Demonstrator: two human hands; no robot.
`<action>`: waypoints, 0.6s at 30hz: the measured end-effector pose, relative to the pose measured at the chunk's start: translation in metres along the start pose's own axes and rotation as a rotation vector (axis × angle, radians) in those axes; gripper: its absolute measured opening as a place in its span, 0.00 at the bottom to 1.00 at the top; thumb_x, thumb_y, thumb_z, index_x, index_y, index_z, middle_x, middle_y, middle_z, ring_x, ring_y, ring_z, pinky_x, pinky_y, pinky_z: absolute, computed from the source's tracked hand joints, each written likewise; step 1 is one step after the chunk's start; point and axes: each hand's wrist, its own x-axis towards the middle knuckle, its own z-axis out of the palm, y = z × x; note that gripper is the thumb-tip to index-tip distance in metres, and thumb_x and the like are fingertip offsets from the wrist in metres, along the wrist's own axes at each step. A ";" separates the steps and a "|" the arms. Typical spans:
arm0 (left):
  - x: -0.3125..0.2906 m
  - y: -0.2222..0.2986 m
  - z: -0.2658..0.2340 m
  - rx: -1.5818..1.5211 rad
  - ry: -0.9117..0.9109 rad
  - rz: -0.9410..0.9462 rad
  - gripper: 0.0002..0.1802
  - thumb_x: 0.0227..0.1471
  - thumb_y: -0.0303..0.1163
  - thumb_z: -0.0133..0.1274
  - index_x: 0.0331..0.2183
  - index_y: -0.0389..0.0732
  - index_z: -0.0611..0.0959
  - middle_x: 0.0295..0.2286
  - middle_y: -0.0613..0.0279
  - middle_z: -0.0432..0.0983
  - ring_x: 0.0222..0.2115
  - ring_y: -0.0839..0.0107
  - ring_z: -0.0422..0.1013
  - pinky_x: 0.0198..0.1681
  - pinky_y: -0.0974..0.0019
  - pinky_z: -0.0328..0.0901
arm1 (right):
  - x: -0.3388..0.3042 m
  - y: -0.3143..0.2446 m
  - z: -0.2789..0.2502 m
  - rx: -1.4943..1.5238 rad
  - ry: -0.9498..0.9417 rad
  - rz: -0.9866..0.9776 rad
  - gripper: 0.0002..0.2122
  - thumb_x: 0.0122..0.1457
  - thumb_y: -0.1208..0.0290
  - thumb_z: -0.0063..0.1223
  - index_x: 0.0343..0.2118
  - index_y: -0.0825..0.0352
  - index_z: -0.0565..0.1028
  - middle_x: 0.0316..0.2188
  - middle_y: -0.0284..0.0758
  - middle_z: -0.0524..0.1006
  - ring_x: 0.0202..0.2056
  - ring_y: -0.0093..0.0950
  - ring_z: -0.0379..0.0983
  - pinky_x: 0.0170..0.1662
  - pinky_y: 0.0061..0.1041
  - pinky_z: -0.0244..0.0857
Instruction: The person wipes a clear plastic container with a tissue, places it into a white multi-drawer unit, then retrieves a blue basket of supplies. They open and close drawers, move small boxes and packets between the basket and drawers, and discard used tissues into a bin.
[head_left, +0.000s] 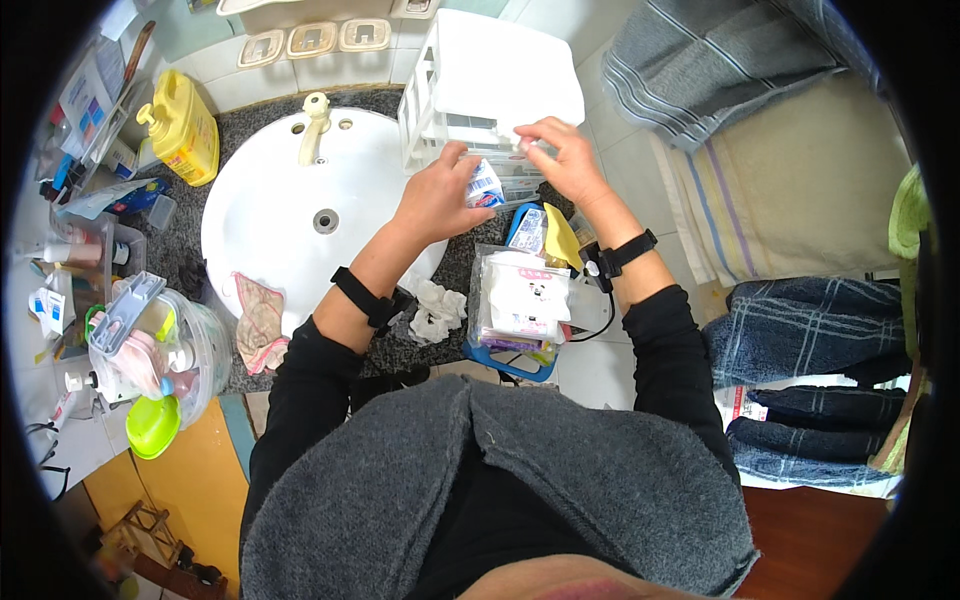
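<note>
My left hand (432,200) is closed around a small white box (484,184) with blue and red print, at the right side of the sink. Just right of it, my right hand (566,160) has thumb and fingertips pinched at the front edge of a white plastic drawer unit (510,75). What is in that pinch looks small and white, but its kind is not clear. A clear drawer (520,188) shows below the two hands, partly covered by the box and my fingers.
A white sink (255,190) with a cream faucet (315,130) lies left of my hands. Nearer are crumpled tissue (437,312), a clear-wrapped white packet (520,295) and a blue basket (545,372). A yellow pump bottle (185,130) and a round tub (205,340) stand left; towels (810,325) hang right.
</note>
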 end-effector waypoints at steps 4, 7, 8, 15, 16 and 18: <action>-0.005 0.000 -0.006 -0.021 -0.010 0.046 0.38 0.32 0.43 0.66 0.46 0.37 0.75 0.53 0.49 0.62 0.39 0.51 0.74 0.40 0.57 0.70 | 0.017 0.018 -0.028 -0.017 0.285 0.166 0.12 0.50 0.71 0.57 0.39 0.64 0.78 0.35 0.36 0.75 0.37 0.30 0.73 0.44 0.29 0.66; -0.003 0.000 -0.018 -0.057 0.069 0.143 0.38 0.33 0.44 0.67 0.47 0.38 0.74 0.56 0.51 0.59 0.40 0.52 0.74 0.41 0.57 0.70 | 0.029 0.037 -0.033 -0.145 0.188 0.368 0.14 0.48 0.67 0.57 0.40 0.62 0.78 0.40 0.35 0.74 0.41 0.34 0.73 0.47 0.33 0.65; 0.002 -0.002 -0.024 -0.066 0.116 0.164 0.38 0.33 0.44 0.67 0.47 0.39 0.74 0.57 0.51 0.58 0.41 0.52 0.74 0.41 0.57 0.70 | 0.030 0.042 -0.031 -0.244 0.062 0.418 0.15 0.47 0.66 0.58 0.40 0.62 0.78 0.41 0.35 0.74 0.42 0.34 0.73 0.48 0.33 0.65; 0.042 -0.017 -0.072 0.017 -0.124 0.072 0.36 0.35 0.43 0.65 0.46 0.37 0.75 0.56 0.56 0.62 0.45 0.52 0.72 0.47 0.59 0.67 | 0.027 0.061 -0.020 -0.575 -0.205 0.003 0.17 0.47 0.67 0.57 0.42 0.61 0.77 0.45 0.35 0.72 0.46 0.35 0.71 0.53 0.33 0.62; 0.046 -0.017 -0.075 0.039 -0.148 0.065 0.36 0.35 0.43 0.65 0.46 0.37 0.75 0.56 0.56 0.62 0.45 0.52 0.72 0.47 0.59 0.67 | 0.025 0.061 -0.021 -0.566 -0.178 -0.078 0.17 0.47 0.69 0.57 0.42 0.61 0.76 0.45 0.35 0.73 0.47 0.35 0.71 0.53 0.32 0.62; 0.050 -0.017 -0.078 0.052 -0.168 0.049 0.35 0.35 0.43 0.64 0.46 0.37 0.75 0.55 0.57 0.63 0.45 0.53 0.72 0.47 0.59 0.67 | 0.020 0.058 -0.025 -0.277 -0.060 0.103 0.18 0.47 0.71 0.57 0.44 0.62 0.75 0.46 0.35 0.72 0.48 0.33 0.69 0.53 0.32 0.62</action>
